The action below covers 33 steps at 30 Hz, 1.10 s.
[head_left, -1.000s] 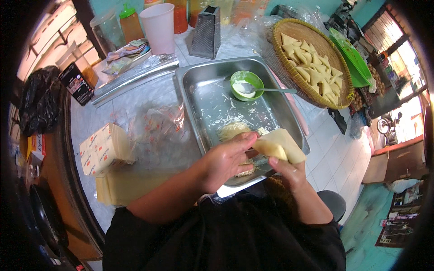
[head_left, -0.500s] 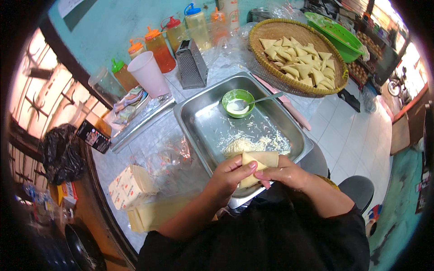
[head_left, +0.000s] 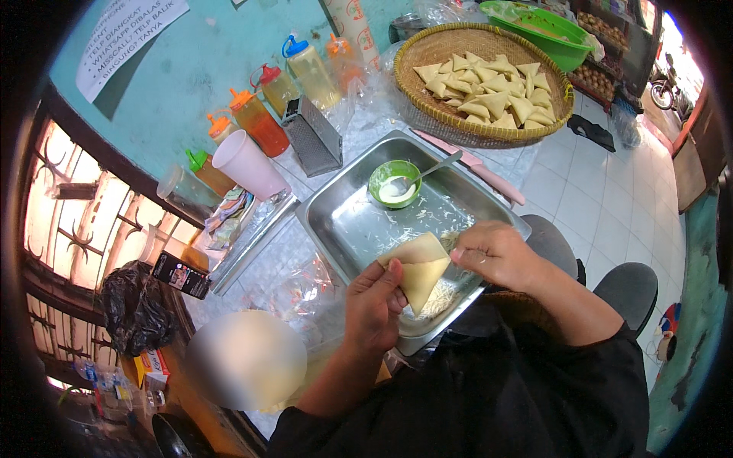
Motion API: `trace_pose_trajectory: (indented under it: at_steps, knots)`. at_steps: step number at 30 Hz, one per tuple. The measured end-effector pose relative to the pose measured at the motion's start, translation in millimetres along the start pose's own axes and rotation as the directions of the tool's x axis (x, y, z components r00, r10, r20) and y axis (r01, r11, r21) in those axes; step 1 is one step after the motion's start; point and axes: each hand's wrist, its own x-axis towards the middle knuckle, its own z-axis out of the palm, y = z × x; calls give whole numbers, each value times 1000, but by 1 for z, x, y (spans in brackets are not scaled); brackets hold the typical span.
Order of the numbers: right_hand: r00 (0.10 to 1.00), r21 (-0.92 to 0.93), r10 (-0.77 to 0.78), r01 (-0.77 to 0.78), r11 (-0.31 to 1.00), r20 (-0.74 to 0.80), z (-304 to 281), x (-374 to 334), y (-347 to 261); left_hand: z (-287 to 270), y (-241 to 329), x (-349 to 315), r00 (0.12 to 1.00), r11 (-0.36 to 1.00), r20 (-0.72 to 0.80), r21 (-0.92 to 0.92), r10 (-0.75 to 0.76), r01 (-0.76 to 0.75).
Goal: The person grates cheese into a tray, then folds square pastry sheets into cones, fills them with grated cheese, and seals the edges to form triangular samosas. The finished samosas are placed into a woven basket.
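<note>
My left hand (head_left: 374, 309) holds a folded pastry wrapper (head_left: 424, 281), pale yellow and cone-shaped, thumb on its front. Beside its right edge, my right hand (head_left: 492, 252) has its fingers curled together; what they pinch, if anything, is too small to name. Both hands are over the near part of a steel tray (head_left: 317, 217). Grated cheese (head_left: 441, 296) lies in the tray below the wrapper, with loose shreds scattered farther in. Toward the tray's far side sits a green bowl (head_left: 391, 169) of white paste, with a spoon (head_left: 441, 163) leaning in it.
A round woven basket (head_left: 408, 84) of folded triangular pastries stands at the back right, before a green basin (head_left: 565, 55). Along the tray's right lies a pink-handled knife (head_left: 496, 183). A box grater (head_left: 313, 141), pink cup (head_left: 248, 164) and several sauce bottles line the back left.
Both hands were on the wrapper; now only the left holds it, folded to a point at the bottom. The right hand has moved off to the right. The view has tilted.
</note>
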Motion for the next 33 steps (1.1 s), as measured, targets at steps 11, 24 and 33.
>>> trace_pose_trajectory:
  at_steps: [11,24,33]
  knots:
    - [818,-551,-557,400,732,-145,42,-9,-37,18,-8,1,986,969,-117,-230,-117,88]
    - [964,139,-193,220,966,-183,25,-8,-21,1,-12,3,919,891,384,-381,-89,245]
    - [943,-8,-244,249,968,-228,16,-8,-19,5,-15,-3,961,970,267,-210,-67,126]
